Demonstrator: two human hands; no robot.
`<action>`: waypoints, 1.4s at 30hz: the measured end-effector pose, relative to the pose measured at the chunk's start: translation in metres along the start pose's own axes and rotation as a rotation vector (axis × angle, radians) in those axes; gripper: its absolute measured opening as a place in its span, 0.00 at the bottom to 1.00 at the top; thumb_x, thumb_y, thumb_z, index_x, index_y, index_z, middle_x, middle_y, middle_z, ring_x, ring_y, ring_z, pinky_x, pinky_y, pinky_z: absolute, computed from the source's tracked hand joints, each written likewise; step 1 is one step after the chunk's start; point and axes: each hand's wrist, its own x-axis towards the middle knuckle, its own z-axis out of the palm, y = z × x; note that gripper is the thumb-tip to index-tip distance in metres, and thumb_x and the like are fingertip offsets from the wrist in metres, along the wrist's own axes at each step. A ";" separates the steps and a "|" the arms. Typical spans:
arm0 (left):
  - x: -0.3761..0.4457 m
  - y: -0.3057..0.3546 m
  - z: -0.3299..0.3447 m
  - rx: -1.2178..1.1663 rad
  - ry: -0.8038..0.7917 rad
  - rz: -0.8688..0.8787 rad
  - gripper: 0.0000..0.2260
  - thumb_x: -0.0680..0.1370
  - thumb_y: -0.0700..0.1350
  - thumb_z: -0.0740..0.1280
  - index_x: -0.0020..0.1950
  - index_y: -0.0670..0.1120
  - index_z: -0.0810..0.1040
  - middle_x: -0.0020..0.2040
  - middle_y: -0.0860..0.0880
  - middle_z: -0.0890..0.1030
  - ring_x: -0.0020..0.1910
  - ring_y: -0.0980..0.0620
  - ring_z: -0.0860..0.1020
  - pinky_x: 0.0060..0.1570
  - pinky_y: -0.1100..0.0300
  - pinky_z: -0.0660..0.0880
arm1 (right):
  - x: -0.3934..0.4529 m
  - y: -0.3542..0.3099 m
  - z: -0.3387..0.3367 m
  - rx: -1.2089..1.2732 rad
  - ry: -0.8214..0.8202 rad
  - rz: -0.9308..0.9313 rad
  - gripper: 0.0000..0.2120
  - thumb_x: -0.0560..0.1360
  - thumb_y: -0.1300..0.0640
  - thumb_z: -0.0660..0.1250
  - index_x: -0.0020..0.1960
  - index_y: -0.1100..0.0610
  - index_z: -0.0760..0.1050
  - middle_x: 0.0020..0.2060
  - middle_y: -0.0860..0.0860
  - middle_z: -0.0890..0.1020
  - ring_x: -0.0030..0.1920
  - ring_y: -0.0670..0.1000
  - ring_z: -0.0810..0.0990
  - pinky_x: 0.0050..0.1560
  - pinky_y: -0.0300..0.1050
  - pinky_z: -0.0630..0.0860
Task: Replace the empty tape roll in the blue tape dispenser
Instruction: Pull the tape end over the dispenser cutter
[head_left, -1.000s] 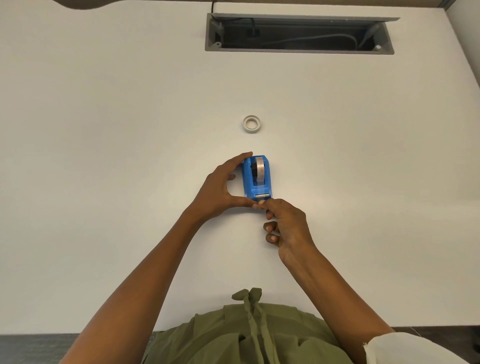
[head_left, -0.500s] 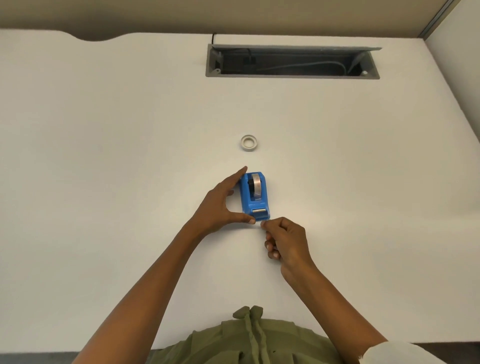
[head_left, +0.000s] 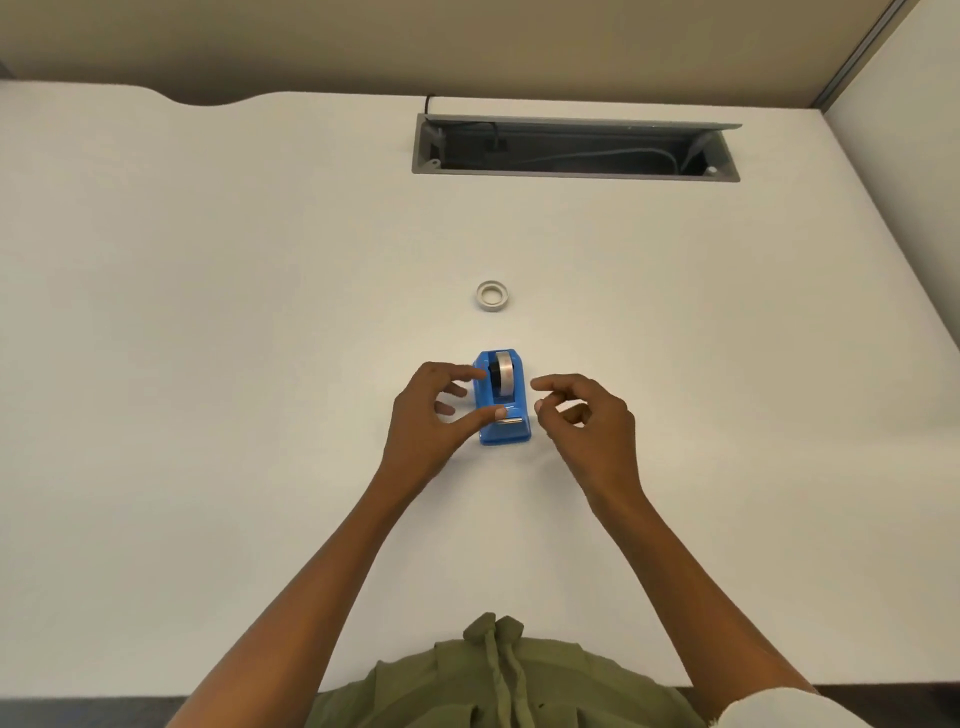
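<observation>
The blue tape dispenser (head_left: 506, 432) stands on the white table (head_left: 208, 364) with a roll of tape (head_left: 503, 376) on its spindle. A small white ring, an empty tape core (head_left: 491, 296), lies flat on the table a short way beyond it. My left hand (head_left: 421, 421) is at the dispenser's left side with its fingers spread and relaxed. Its index tip and thumb tip overlap the dispenser's edge, and I cannot tell whether they touch it. My right hand (head_left: 592, 421) hovers just right of the dispenser, apart from it, with loosely curled fingers and nothing in them.
An open grey cable tray (head_left: 571, 175) with cables inside is set into the far side of the table. A partition wall runs along the right and back. My green garment is at the near table edge.
My right hand has left the dispenser's front end and moved to the right. My left hand has loosened its hold and spread its fingers. The camera has tilted up.
</observation>
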 end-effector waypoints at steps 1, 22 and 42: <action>-0.003 0.000 0.002 0.004 0.022 0.017 0.13 0.68 0.51 0.76 0.47 0.62 0.76 0.51 0.56 0.79 0.46 0.65 0.77 0.40 0.73 0.73 | 0.000 0.000 0.001 -0.035 -0.012 -0.044 0.11 0.71 0.63 0.67 0.46 0.48 0.80 0.41 0.46 0.80 0.34 0.41 0.76 0.35 0.28 0.71; -0.003 0.008 0.002 0.187 -0.034 0.017 0.05 0.74 0.44 0.70 0.47 0.45 0.83 0.46 0.49 0.81 0.41 0.57 0.78 0.40 0.75 0.72 | 0.023 -0.005 0.006 -0.394 -0.256 -0.244 0.03 0.70 0.55 0.72 0.42 0.53 0.83 0.42 0.51 0.82 0.37 0.48 0.74 0.42 0.49 0.75; -0.021 0.041 0.009 -0.726 -0.030 -0.887 0.06 0.71 0.41 0.73 0.42 0.37 0.83 0.30 0.44 0.83 0.28 0.52 0.82 0.29 0.63 0.79 | 0.001 0.012 -0.006 -0.247 -0.110 -0.437 0.06 0.69 0.58 0.73 0.46 0.53 0.84 0.38 0.48 0.72 0.29 0.44 0.68 0.33 0.29 0.66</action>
